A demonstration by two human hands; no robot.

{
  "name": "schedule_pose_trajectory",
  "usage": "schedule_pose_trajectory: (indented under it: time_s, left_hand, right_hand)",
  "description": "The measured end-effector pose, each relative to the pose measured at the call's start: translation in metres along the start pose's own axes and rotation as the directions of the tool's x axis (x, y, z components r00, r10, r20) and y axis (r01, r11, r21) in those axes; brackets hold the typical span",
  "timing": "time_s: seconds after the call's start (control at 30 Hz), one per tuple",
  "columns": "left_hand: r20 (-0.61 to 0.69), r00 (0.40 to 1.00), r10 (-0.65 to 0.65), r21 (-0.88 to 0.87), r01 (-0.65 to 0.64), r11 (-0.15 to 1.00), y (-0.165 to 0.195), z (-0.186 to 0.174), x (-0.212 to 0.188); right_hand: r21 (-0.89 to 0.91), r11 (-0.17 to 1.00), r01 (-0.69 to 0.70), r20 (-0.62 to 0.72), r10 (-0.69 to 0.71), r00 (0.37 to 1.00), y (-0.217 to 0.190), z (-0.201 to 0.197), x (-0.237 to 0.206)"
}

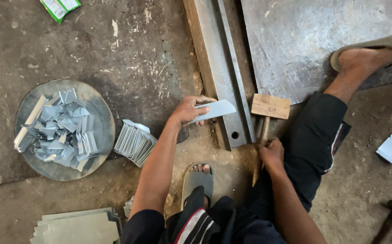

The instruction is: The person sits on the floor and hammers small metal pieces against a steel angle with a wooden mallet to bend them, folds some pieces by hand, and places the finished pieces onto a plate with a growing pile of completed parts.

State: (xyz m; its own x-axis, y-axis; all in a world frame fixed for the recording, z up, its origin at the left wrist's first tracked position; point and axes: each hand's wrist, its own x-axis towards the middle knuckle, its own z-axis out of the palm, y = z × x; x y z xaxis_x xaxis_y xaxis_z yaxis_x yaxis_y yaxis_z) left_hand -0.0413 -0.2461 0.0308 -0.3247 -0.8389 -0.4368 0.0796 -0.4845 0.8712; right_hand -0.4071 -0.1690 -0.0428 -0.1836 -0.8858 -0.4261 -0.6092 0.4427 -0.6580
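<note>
While the person squats on the concrete floor (128, 58), one round metal pan (101, 113) at far left holds a heap of folded metal pieces too many to count, and a fanned stack of pieces (135, 142) lies just beside it, likely within reach for feeding. The left hand (189, 110) pinches one flat metal strip (216, 110) against the steel bar (220, 68), seemingly as an anvil. The right hand (273, 153) is wrapped around the one wooden mallet (268, 113), head resting by the bar.
</note>
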Motion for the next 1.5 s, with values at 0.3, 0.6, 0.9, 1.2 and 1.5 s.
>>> schedule_pose_trajectory:
  time_s: [0.3, 0.6, 0.9, 1.2, 1.5]
  left_hand:
    - [0.116, 0.991, -0.072, 0.207, 0.047, 0.977, 0.025, -0.021, 0.009]
    - [0.132, 0.991, -0.036, 0.337, -0.010, 0.942, 0.026, -0.024, 0.016]
    - [0.099, 0.992, -0.078, 0.264, 0.050, 0.963, 0.021, -0.028, 0.017]
    - [0.169, 0.982, 0.082, 0.358, -0.139, 0.923, -0.011, -0.041, 0.038]
    - [-0.039, 0.985, 0.168, 0.595, -0.113, 0.796, -0.013, -0.030, 0.036]
  right_hand:
    - [0.418, 0.899, -0.127, 0.228, 0.031, 0.973, -0.062, -0.043, -0.061]
    - [0.169, 0.951, 0.258, 0.114, -0.279, 0.954, -0.118, -0.069, -0.150]
    - [-0.027, 0.793, 0.608, 0.075, -0.605, 0.792, -0.065, -0.036, -0.120]
    - [-0.002, 0.842, 0.539, 0.049, -0.539, 0.841, -0.059, -0.031, -0.126]
    - [0.224, 0.832, 0.507, 0.003, -0.521, 0.854, -0.056, -0.027, -0.104]
